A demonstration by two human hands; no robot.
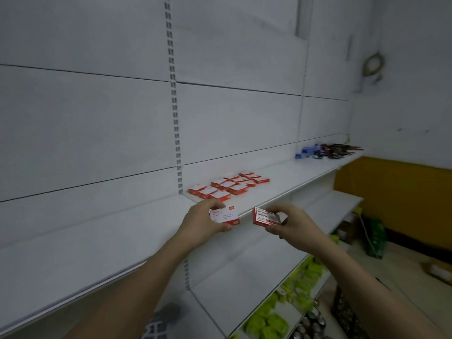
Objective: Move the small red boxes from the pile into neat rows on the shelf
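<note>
My left hand (204, 222) grips a small red and white box (225, 215) by its left end, white face towards me. My right hand (287, 222) pinches a second red box (266, 217), its red printed face tilted towards me. Both boxes hang in the air just in front of the white shelf (281, 189). On that shelf, a little beyond my hands, several red boxes (228, 185) lie flat in neat rows running back to the right.
Blue and dark small goods (325, 150) lie at the far right end of the same shelf. A lower white shelf (244, 287) is beneath my arms. Green packs (293, 294) fill the shelves below. A slotted upright (175, 106) divides the back panels.
</note>
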